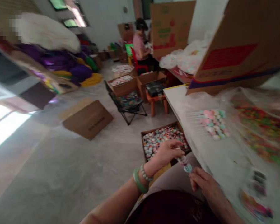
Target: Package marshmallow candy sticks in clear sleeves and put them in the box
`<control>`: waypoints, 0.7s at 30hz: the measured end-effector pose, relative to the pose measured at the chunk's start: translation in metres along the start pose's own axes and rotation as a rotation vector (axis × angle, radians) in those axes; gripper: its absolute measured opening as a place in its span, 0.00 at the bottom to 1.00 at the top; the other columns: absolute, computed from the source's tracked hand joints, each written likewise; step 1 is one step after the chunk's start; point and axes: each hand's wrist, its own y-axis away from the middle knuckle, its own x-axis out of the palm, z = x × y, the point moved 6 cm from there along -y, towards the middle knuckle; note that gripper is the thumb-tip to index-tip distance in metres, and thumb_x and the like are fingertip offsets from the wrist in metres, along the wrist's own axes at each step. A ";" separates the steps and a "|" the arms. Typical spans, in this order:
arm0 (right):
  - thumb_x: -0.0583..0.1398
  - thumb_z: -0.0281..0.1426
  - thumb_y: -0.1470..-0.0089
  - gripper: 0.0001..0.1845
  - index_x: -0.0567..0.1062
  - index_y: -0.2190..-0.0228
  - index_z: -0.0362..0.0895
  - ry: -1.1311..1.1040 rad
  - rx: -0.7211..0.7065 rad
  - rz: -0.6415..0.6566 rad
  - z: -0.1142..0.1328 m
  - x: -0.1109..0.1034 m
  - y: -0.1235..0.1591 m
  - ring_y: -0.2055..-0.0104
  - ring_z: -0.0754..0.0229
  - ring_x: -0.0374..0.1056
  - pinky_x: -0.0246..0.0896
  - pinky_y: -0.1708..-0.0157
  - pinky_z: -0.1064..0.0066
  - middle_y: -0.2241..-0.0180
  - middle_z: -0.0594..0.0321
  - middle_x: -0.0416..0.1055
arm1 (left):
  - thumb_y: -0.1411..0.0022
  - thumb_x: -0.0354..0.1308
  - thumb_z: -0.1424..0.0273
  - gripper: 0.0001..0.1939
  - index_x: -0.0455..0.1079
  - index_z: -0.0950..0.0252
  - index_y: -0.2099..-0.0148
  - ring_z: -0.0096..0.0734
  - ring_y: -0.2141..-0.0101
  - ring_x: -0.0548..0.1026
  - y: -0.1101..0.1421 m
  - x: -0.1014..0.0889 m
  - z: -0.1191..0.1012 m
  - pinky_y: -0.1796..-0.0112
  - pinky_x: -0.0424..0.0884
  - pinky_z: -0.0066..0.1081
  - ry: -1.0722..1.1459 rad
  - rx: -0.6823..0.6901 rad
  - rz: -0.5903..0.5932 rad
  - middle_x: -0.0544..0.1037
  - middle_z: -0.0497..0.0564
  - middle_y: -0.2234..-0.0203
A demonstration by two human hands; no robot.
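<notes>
My left hand, with a green bangle and bead bracelet at the wrist, is closed around the upper end of a small stick of pastel candies. My right hand pinches the lower end of the same candy stick, over my lap. Just beyond my hands a cardboard box of round colourful candies stands on the floor. On the white table to the right lies a bundle of pastel candy sticks.
A clear bag of multicoloured sweets lies on the table under a tilted cardboard box. A folding chair, open boxes, an orange stool and a flat carton stand on the floor. Another person sits far back.
</notes>
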 end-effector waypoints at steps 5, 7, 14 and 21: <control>0.54 0.39 0.48 0.13 0.64 0.80 0.46 -0.079 0.008 -0.336 -0.003 -0.024 -0.005 0.78 0.63 0.58 0.54 0.76 0.72 0.82 0.68 0.61 | 0.51 0.64 0.62 0.22 0.69 0.67 0.56 0.26 0.74 0.71 0.007 0.041 0.055 0.74 0.65 0.26 0.501 -0.304 0.116 0.73 0.53 0.67; 0.53 0.38 0.48 0.12 0.64 0.79 0.46 0.040 0.040 -0.358 -0.003 -0.021 -0.010 0.79 0.63 0.59 0.54 0.77 0.73 0.83 0.69 0.62 | 0.50 0.63 0.62 0.16 0.71 0.69 0.63 0.28 0.73 0.72 0.011 0.059 0.066 0.73 0.66 0.27 0.582 -0.370 0.214 0.72 0.53 0.71; 0.50 0.34 0.45 0.09 0.67 0.72 0.46 0.199 0.000 -0.141 0.002 0.002 -0.033 0.82 0.66 0.61 0.54 0.77 0.75 0.82 0.71 0.66 | 0.44 0.57 0.67 0.08 0.69 0.67 0.65 0.30 0.75 0.73 -0.020 0.034 0.099 0.71 0.70 0.31 0.812 -0.609 0.025 0.76 0.52 0.72; 0.51 0.31 0.51 0.08 0.70 0.69 0.46 0.203 0.068 -0.286 0.007 -0.054 -0.037 0.80 0.66 0.63 0.57 0.76 0.75 0.80 0.70 0.68 | 0.40 0.50 0.73 0.05 0.65 0.67 0.69 0.29 0.77 0.73 -0.068 -0.074 0.145 0.72 0.72 0.33 0.423 -0.498 -0.427 0.73 0.51 0.76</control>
